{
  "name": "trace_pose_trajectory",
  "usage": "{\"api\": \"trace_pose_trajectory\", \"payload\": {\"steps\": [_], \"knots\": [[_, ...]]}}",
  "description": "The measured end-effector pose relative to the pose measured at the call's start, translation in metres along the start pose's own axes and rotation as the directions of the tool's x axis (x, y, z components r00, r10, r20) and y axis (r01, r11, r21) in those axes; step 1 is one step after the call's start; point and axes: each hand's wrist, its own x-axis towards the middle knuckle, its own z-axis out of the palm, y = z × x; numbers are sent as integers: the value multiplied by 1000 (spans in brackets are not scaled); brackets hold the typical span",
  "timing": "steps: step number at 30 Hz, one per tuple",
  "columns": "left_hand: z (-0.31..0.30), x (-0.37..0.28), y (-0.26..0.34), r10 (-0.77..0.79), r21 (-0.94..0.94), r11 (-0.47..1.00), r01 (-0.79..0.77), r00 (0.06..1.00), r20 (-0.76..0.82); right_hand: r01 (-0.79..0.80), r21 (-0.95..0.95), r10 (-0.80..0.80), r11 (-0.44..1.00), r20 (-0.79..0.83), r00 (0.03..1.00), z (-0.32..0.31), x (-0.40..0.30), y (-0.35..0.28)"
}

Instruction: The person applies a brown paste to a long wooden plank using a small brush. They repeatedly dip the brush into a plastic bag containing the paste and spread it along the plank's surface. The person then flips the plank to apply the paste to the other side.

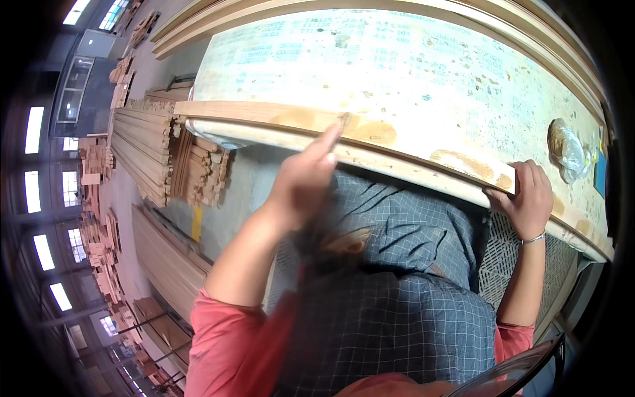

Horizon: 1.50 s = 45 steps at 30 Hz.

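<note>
A long wooden strip [233, 110] lies along the near edge of a worktable covered with a pale, stained sheet [278, 64] bearing printed writing. Tan filler-like smears [369, 131] mark the strip's upper face. My left hand [305, 173] grips a small thin tool [343, 121], its tip at the strip among the smears; the fingers hide most of it, so its exact kind is unclear. Farther right, my right hand [528, 193] grasps the strip, with fingers over the top and thumb at the near side. Another light smear [469, 164] sits between the hands.
A clear plastic bag with brown material [565, 149] rests at the table's right end, near a blue item [600, 171]. Long wooden mouldings [347, 4] line the far edge. Stacked wood lengths [141, 149] and long boards [163, 253] stand left on the floor.
</note>
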Motion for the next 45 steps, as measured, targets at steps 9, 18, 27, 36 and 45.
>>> {"api": "trace_pose_trajectory", "payload": {"steps": [9,18,27,36,45], "knots": [[6,0,4,84,-62,995,-82,996,35,-34,-6,35,999,47,998,0,-2,0],[12,5,16,150,-49,988,-144,979,141,-51,-16,53,999,88,995,1,-2,2],[-9,-12,-67,52,49,998,-38,935,-352,-12,25,12,1000,15,1000,-1,3,-5],[-42,16,-113,89,299,950,92,836,-542,-39,29,38,999,49,998,2,0,0],[-44,-31,-115,-129,83,977,195,857,-499,-71,35,68,997,81,994,-1,0,-2]]}}
